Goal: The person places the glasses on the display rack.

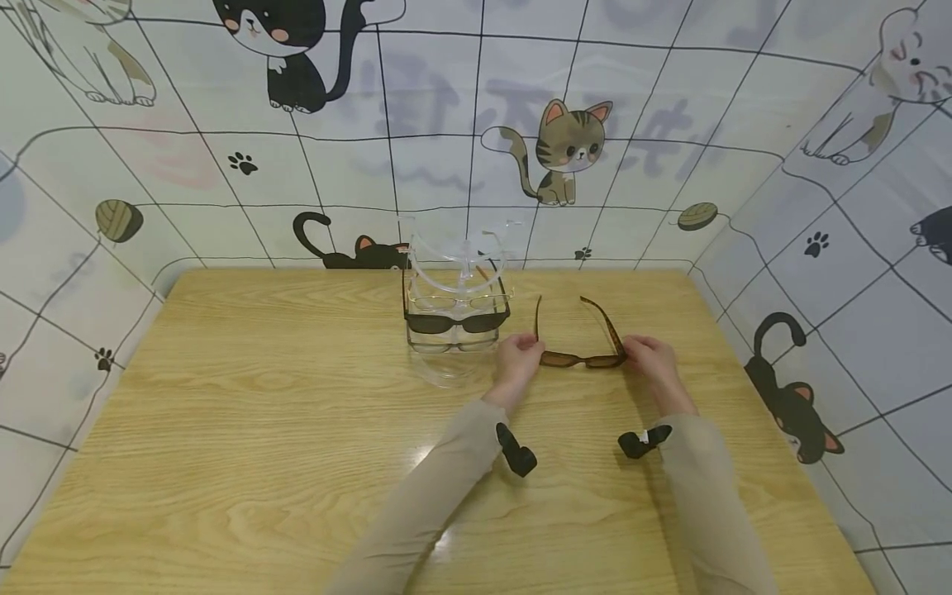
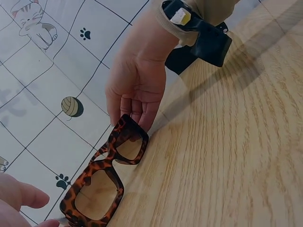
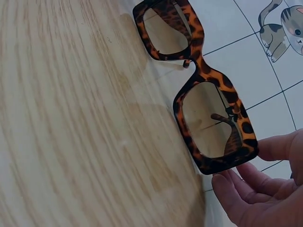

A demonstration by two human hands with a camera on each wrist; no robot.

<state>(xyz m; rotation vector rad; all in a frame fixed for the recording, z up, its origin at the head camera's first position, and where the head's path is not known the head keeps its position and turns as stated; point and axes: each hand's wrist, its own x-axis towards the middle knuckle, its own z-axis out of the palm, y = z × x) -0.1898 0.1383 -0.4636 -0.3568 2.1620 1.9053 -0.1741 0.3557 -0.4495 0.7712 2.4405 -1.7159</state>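
Tortoiseshell sunglasses [image 1: 561, 359] with brown lenses are held between both hands at the right of the table, temples unfolded and pointing away toward the wall. My left hand [image 1: 518, 361] grips them by the left hinge corner. At the opposite corner, my right hand [image 1: 653, 364] pinches the frame; the right wrist view shows its thumb and fingertips around the edge of the sunglasses [image 3: 208, 71]. In the left wrist view only part of my left hand [image 2: 19, 198] shows, beside the lower corner of the frame.
Just left of the hands stands a clear display stand [image 1: 464, 285] bearing black sunglasses [image 1: 426, 323], thin gold-rimmed glasses [image 1: 439, 304] and a pair with pale lenses [image 1: 446, 347]. Behind the wooden table [image 1: 260, 372] rises a cat-patterned wall covering [image 1: 431, 173], which also lines both sides.
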